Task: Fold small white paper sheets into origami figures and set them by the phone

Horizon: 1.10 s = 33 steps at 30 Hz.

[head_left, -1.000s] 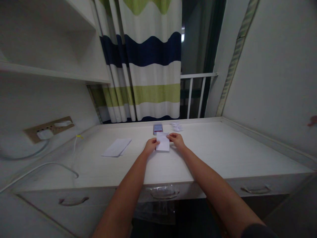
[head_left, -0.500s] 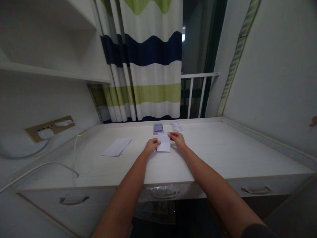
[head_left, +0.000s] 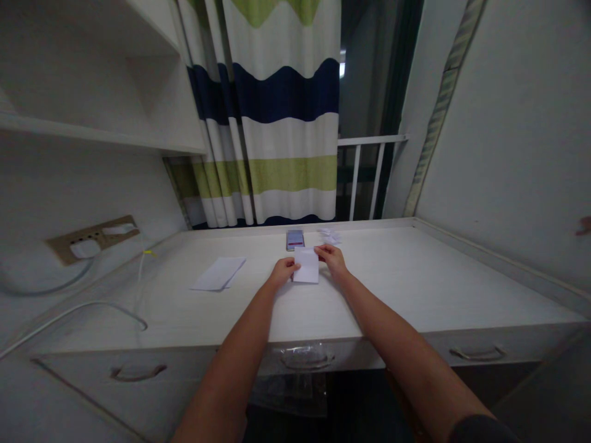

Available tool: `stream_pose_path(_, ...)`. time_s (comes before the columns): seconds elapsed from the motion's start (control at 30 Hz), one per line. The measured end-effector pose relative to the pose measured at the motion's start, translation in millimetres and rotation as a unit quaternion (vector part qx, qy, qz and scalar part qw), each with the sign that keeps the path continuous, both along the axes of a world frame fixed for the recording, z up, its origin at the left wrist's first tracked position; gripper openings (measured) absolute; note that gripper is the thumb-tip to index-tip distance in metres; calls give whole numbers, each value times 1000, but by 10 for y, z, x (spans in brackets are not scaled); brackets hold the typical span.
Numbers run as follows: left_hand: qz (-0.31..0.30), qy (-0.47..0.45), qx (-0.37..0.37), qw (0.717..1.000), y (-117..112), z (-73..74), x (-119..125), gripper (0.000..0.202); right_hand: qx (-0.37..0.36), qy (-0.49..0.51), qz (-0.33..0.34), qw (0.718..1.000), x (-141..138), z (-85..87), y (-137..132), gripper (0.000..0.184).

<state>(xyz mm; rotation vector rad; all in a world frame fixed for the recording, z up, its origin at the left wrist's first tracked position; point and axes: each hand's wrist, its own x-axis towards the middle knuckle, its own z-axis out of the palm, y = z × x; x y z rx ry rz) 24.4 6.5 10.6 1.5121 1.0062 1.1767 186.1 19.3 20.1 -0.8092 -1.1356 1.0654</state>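
A small white rectangle of paper (head_left: pixel 306 268) is held up over the middle of the desk, between my two hands. My left hand (head_left: pixel 282 271) pinches its left edge, thumb in front and the other fingers behind. At the upper right corner, my right hand (head_left: pixel 331 256) grips the same paper between thumb and fingertips. Just behind the paper lies a phone (head_left: pixel 295 239) with its screen lit. Small white folded paper pieces (head_left: pixel 330 236) lie to the right of the phone.
Several white sheets (head_left: pixel 219 274) lie on the left of the white desk (head_left: pixel 415 277). A white cable (head_left: pixel 101 303) runs along the left side, below a wall socket (head_left: pixel 92 239). Drawers with handles (head_left: pixel 138 373) line the front, and a striped curtain (head_left: pixel 290 135) hangs behind.
The paper and both hands have shifted very slightly to the right. Both hands keep their hold on it, and everything else is as it was.
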Motion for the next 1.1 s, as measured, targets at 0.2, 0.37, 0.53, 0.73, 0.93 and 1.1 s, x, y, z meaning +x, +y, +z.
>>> stream_pose_path(0.2,6,1,-2,1000,10,0,3,15,5,1,5,1000,0,-16,10,29)
stream_pose_path(0.37,21,2,0,1000,17,0,6,10,-7,-1,9,1000,-2,-3,1,28)
stream_pose_path(0.53,62,-43,17,997,15,10,-4,11,-67,-41,92,993,-40,-21,-50,29)
stream_pose_path(0.73,78,-63,9,995,4,16,-11,16,-63,-71,131,987,-57,-70,-59,24)
stream_pose_path(0.93,81,-109,-12,991,19,25,10,19,-75,-51,139,986,-51,-29,-89,20)
stream_pose_path(1.1,67,-137,-8,988,31,32,34,16,-77,-44,135,987,-50,-31,-75,21)
